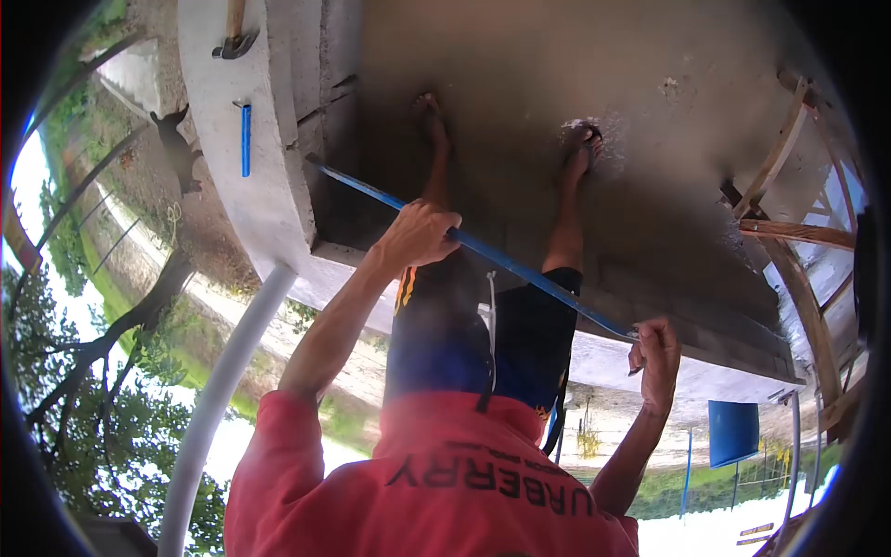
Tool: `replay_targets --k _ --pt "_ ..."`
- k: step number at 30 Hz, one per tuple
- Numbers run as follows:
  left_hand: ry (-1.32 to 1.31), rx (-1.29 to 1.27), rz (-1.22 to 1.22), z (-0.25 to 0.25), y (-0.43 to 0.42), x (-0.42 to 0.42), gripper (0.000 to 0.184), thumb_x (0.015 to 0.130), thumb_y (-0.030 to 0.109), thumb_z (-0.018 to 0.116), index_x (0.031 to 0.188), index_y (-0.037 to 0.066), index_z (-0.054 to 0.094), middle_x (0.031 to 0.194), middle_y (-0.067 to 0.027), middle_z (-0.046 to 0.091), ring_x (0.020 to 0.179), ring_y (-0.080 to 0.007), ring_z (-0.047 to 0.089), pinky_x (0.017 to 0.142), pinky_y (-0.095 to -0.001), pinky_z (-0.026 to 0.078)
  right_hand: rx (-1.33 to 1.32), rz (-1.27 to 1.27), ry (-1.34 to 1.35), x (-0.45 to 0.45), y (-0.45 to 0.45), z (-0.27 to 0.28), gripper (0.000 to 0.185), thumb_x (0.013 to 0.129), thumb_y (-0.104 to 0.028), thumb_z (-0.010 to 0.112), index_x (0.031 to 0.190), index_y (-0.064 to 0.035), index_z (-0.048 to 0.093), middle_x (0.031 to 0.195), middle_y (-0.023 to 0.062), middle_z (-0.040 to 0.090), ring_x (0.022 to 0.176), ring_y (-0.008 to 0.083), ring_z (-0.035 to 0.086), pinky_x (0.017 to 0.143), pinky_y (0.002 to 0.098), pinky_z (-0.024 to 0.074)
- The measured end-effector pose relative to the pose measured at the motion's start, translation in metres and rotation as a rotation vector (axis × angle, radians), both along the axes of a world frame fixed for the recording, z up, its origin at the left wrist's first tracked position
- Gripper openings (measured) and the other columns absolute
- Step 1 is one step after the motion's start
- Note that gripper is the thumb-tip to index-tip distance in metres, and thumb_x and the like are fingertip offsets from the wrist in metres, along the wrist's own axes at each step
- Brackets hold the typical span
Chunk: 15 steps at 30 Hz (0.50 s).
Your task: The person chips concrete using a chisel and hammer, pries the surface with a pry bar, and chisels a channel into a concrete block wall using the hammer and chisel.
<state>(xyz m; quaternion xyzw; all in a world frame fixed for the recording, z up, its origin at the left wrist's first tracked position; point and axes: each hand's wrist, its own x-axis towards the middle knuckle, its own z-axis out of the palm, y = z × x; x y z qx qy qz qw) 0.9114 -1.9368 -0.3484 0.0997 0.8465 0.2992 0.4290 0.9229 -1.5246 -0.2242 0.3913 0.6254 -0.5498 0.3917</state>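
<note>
A long, thin blue bar (534, 276) slants across the middle, its upper left end close to the corner of the pale concrete ledge. My left hand (419, 234) is closed around the bar, left of its middle. At the bar's lower right end is my right hand (657, 360), its fingers curled together. A small dark piece shows at those fingertips, too small to name. Whether the right hand grips the bar's end is unclear. Below the bar are my bare legs and feet, standing on a wet grey floor (520, 74).
A hammer (236, 43) and a short blue tool (246, 139) lie on the concrete ledge (209, 102) at left. A pale pole (227, 399) rises beside it. Wooden beams (798, 232) stand at right, with a blue container (733, 432) at lower right.
</note>
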Motion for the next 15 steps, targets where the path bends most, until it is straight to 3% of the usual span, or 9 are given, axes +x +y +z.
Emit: replay_targets --k 5,6,9,12,15 --pt "0.036 -0.023 -0.067 -0.088 0.052 -0.02 0.017 0.076 0.02 0.077 0.079 0.006 0.067 0.063 -0.0112 0.063 0.069 -0.034 0.065 0.072 -0.0443 0.05 -0.108 0.101 0.122 -0.011 0.026 -0.1 0.017 0.099 -0.019 0.06 0.089 -0.0059 0.057 0.059 -0.0043 0.042 0.051 0.0031 0.04 0.046 0.0222 0.0328" --pt "0.002 -0.062 -0.079 -0.106 0.06 -0.023 0.019 0.077 0.023 0.077 0.078 0.006 0.067 0.062 -0.011 0.062 0.068 -0.0334 0.065 0.07 -0.044 0.051 -0.091 0.079 0.208 -0.012 0.025 -0.117 0.02 0.097 -0.021 0.063 0.089 -0.0035 0.058 0.061 -0.0012 0.051 0.05 0.004 0.041 0.046 0.0229 0.0303" --pt "-0.043 -0.119 -0.114 -0.168 0.079 -0.039 0.028 0.081 0.031 0.077 0.074 0.006 0.068 0.059 -0.0104 0.062 0.063 -0.0317 0.065 0.062 -0.0429 0.051 0.01 0.231 0.289 -0.009 0.037 -0.168 0.02 0.099 -0.022 0.06 0.089 -0.0054 0.058 0.061 -0.0043 0.044 0.052 0.0032 0.038 0.047 0.0231 0.0317" --pt "0.013 -0.053 -0.113 -0.23 0.106 -0.043 0.033 0.082 0.035 0.076 0.068 0.007 0.068 0.055 -0.01 0.06 0.056 -0.0301 0.064 0.054 -0.0409 0.05 0.12 -0.032 0.109 -0.014 0.05 -0.208 0.022 0.099 -0.026 0.061 0.089 -0.0064 0.06 0.061 -0.0068 0.037 0.051 0.0009 0.031 0.046 0.0218 0.0235" --pt "0.171 0.086 -0.037 -0.267 0.149 -0.033 0.028 0.078 0.032 0.077 0.065 0.01 0.068 0.053 -0.0087 0.059 0.057 -0.0282 0.066 0.053 -0.0397 0.052 0.48 -0.016 0.017 -0.023 0.113 -0.248 0.027 0.098 -0.034 0.062 0.089 -0.0089 0.06 0.062 -0.008 0.032 0.05 -0.0002 0.024 0.046 0.024 0.0163"
